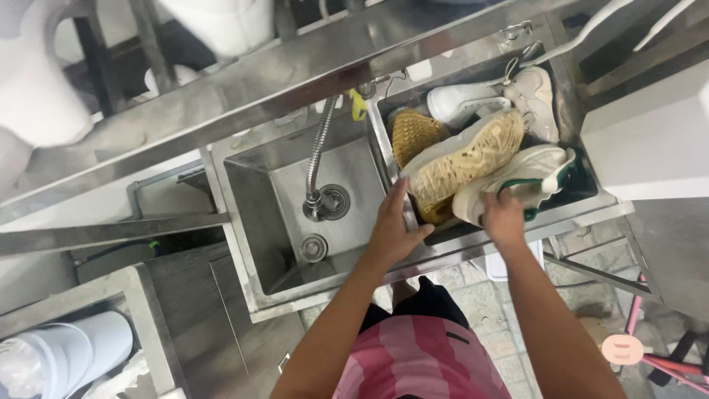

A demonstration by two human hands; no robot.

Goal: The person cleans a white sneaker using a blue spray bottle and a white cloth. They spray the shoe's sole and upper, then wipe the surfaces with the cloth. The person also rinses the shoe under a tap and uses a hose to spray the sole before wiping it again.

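One head camera looking steeply down over a steel double sink.

The single view is sitting on the person's head and facing almost straight down, so both forearms are reaching up into the frame from the bottom edge toward the sink (244, 222). It is hanging close, with the left hand (391, 225) and right hand (504, 218) near the middle, the basin of shoes (473, 159) just above them, and the tiled floor (480, 295) showing below. No second view is sharing this scene.
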